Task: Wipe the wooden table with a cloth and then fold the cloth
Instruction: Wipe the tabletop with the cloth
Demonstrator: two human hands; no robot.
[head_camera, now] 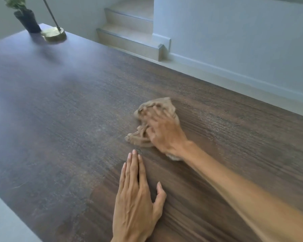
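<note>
A crumpled tan cloth (148,109) lies on the dark wooden table (68,105), right of the middle. My right hand (164,133) presses down on the cloth with fingers spread over it; the hand and forearm are blurred by motion. Part of the cloth sticks out beyond the fingers and at the wrist. My left hand (136,201) rests flat on the table near the front edge, palm down, fingers together and straight, holding nothing. It lies a short way in front of the cloth.
At the table's far left corner stand a dark pot with a green plant (27,20) and a brass lamp base (53,34) with a thin stem. Beyond the table's far edge are pale stairs (129,34) and a white wall.
</note>
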